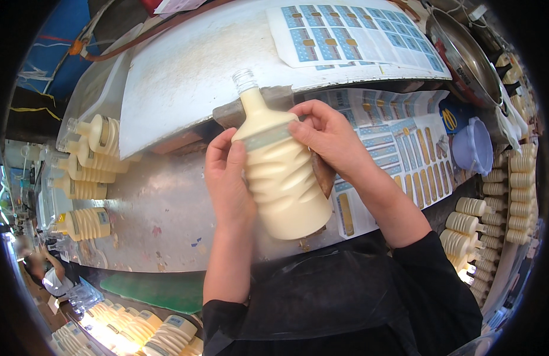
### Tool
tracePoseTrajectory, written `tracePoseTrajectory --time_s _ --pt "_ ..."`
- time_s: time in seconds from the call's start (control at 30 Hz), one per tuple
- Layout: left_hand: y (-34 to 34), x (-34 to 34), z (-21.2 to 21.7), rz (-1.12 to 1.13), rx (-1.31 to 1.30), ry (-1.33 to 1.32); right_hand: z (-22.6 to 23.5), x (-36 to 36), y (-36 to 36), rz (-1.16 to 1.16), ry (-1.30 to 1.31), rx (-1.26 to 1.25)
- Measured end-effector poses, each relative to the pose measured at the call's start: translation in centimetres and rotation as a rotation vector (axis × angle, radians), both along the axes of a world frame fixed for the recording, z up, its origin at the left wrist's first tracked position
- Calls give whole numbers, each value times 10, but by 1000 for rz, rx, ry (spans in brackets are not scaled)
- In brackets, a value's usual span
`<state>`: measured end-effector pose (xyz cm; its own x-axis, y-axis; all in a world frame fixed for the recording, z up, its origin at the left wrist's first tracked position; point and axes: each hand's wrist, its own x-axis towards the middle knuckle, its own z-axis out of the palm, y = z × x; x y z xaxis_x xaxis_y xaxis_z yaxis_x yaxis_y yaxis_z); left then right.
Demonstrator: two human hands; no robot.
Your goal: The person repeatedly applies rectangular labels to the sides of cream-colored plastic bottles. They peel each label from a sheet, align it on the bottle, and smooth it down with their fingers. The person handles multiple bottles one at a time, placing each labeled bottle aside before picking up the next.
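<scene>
A cream-coloured plastic bottle [286, 196] with wavy ridges and a clear threaded neck lies tilted in front of me, its neck pointing away. Around its upper body runs a pale grey-blue label strip [265, 140]. My left hand [228, 181] is closed on the bottle's left side, thumb by the strip's left end. On the other side, my right hand [331, 136] grips the bottle, its thumb pressing near the strip's right end. The fingers behind the bottle are partly hidden. Under the bottle's shoulder shows a grey-brown support [279, 97].
Sticker sheets [399, 154] lie to the right, and more sheets [328, 38] rest on the white raised board [185, 65]. Similar bottles [96, 157] stand at the left; others [464, 225] are stacked at the right. A lilac bucket [473, 146] and a person [56, 276] are farther off.
</scene>
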<state>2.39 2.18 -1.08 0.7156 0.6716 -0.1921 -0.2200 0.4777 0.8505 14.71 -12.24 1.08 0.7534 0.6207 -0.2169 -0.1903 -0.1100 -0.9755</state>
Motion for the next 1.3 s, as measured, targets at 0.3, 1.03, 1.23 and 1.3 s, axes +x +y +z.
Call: tracePoseTrajectory --time_s 0.3,1.03,1.23,1.3 --pt "3 -2 0 -6 -38 -22 6 12 -14 73 295 211" --pt "-6 -2 11 -62 -27 23 -2 2 -1 18 13 68" --pt "-6 -1 12 -35 -84 32 7 -4 2 -24 43 19" --pt "-6 -1 11 -31 -95 24 11 -5 2 -32 51 15"
